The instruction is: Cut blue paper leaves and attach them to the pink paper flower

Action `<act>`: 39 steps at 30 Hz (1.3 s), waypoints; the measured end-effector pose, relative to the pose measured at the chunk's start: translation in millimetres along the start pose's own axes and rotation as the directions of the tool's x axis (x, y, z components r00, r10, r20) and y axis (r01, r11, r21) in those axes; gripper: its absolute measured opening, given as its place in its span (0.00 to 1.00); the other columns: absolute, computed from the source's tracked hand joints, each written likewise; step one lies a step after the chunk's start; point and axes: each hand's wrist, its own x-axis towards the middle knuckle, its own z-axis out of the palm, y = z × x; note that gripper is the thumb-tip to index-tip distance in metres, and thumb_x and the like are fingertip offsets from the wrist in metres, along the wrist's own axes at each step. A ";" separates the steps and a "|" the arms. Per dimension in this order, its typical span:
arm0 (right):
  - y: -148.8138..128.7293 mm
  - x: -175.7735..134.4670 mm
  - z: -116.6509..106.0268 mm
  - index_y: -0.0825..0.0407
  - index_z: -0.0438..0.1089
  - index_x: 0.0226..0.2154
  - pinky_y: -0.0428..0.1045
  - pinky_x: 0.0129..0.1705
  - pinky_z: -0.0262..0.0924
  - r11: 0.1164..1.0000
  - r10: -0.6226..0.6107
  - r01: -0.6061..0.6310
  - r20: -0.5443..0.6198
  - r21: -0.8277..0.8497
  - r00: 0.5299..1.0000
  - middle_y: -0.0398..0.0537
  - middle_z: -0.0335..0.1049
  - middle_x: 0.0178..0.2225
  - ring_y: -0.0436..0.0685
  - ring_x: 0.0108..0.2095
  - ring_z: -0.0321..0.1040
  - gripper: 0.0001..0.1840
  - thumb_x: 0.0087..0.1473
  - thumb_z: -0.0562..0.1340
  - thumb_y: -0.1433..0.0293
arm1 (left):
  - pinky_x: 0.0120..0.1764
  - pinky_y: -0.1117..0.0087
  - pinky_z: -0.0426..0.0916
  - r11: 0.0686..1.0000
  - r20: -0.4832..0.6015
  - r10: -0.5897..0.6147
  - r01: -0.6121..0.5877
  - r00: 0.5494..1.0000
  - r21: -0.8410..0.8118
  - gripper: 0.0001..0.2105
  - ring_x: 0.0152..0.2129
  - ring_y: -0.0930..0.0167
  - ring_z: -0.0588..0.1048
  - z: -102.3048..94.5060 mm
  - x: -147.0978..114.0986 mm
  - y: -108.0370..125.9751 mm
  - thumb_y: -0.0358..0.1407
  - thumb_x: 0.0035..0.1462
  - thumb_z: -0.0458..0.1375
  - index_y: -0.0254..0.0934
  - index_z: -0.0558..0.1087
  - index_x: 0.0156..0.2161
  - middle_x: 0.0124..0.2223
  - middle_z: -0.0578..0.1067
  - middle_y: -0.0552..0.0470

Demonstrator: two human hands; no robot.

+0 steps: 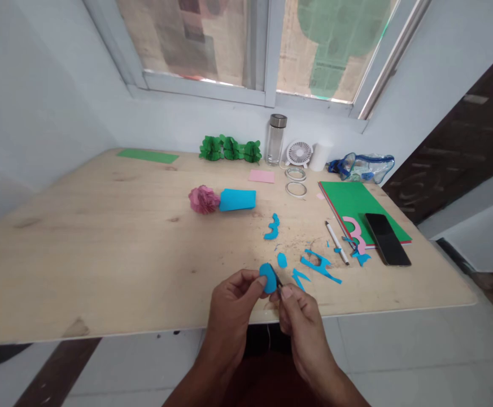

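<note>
My left hand [235, 297] pinches a rounded piece of blue paper [266, 277] between thumb and fingers, just above the table's front edge. In my right hand [299, 308] is a slim dark-bladed tool, which looks like small scissors [276, 275], its blade against the right edge of the blue paper. The handles are mostly hidden by my fingers. Close by on the table lie a small blue paper oval [282, 260] and blue paper scraps [323, 268]. A wavy blue paper strip [273, 228] lies farther back.
A pink paper flower [204, 200] adjoins folded blue paper [238, 199]. Green paper shapes [230, 148], a bottle [276, 141], a small fan [299, 153] and tape rolls [296, 189] stand or lie behind. To the right are a pen [336, 242], green sheets [360, 203] and a phone [387, 238].
</note>
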 end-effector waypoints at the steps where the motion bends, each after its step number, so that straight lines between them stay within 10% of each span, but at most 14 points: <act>1: 0.2 -0.3 0.0 0.54 0.68 0.27 0.45 0.19 0.35 1.000 -0.001 0.001 0.000 -0.003 1.000 0.33 0.45 0.15 0.46 0.17 0.39 0.23 0.53 0.58 0.50 | 0.29 0.72 0.66 1.000 0.005 0.001 0.000 1.000 -0.001 0.05 0.20 0.74 0.69 0.2 -0.2 0.3 0.34 0.40 0.64 0.34 0.74 0.22 0.20 0.73 0.55; 39: 2.8 -0.2 4.5 0.53 0.65 0.25 0.45 0.18 0.35 1.000 -0.006 0.006 -0.029 0.012 1.000 0.33 0.46 0.15 0.45 0.17 0.39 0.21 0.54 0.58 0.52 | 0.29 0.74 0.65 0.996 -0.002 -0.044 0.044 0.999 -0.078 0.05 0.20 0.75 0.70 0.1 -2.8 -0.1 0.34 0.40 0.66 0.34 0.74 0.22 0.21 0.74 0.55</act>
